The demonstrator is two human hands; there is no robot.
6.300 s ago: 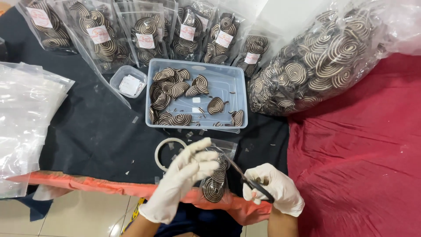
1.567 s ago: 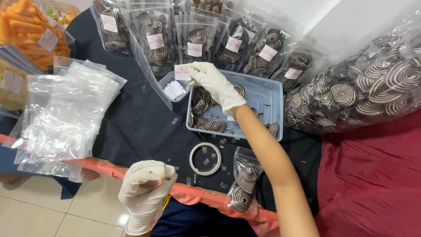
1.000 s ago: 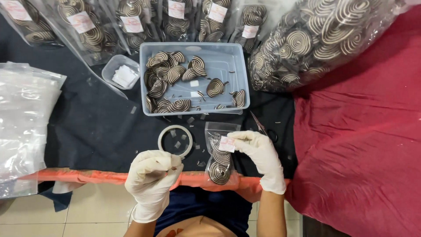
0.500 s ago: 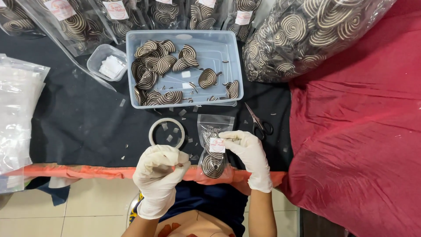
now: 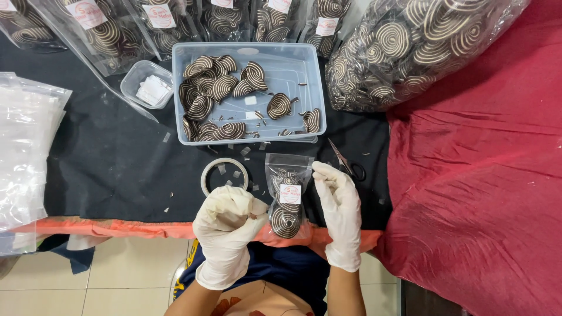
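A: What is seen of the surface?

B: A worktop [image 5: 105,158] covered in black cloth is shown from above, with an orange strip along its near edge and a red cloth [image 5: 474,175] spread over the right side; pale floor tiles are seen at the near left.

A: What is laid out at the far side?

B: A clear plastic tray [image 5: 304,93] holding dark-and-cream spiral pieces is set at the far centre; a small clear tub [image 5: 132,82] with white slips is placed just to its left; a row of filled, labelled pouches [image 5: 105,29] is lined along the far edge; a large clear bag [image 5: 410,47] of spirals is heaped at the far right; a stack of empty clear bags [image 5: 29,146] is piled at the left.

A: And nearer?

B: A small clear pouch [image 5: 287,193] of spirals, bearing a white label, is laid at the near edge between the two gloved hands; a roll of tape [image 5: 224,174] is set just left of it, and black scissors [image 5: 346,164] just right.

A: How are the grips held?

B: The left hand [image 5: 228,225] is curled closed beside the pouch's lower left, though whether anything is pinched in it cannot be told; the right hand [image 5: 338,202] is held loosely open, its fingertips [image 5: 319,174] brought against the pouch's right edge.
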